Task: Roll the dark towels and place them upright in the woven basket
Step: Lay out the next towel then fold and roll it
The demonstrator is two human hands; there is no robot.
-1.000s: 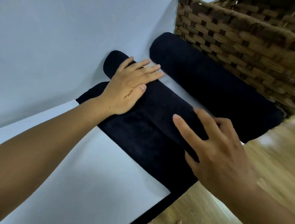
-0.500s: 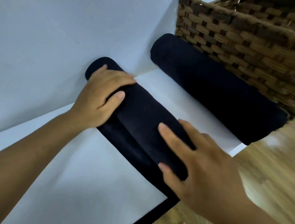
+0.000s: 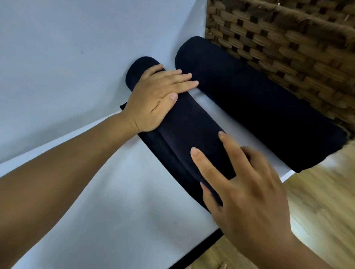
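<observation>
I am pressing left grip [image 3: 156, 98] and right grip [image 3: 242, 189], both released flat, on the soft towel roll [image 3: 186, 126]; judging it unrolling unless clasped mid-length.

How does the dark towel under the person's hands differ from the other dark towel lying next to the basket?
The left hand and right hand press on the near towel; the far towel is untouched. The near towel shows a loose strip along its near side; the far towel looks fully rolled and thicker, beside the woven basket. Both are dark and lie flat on the white table.
</observation>
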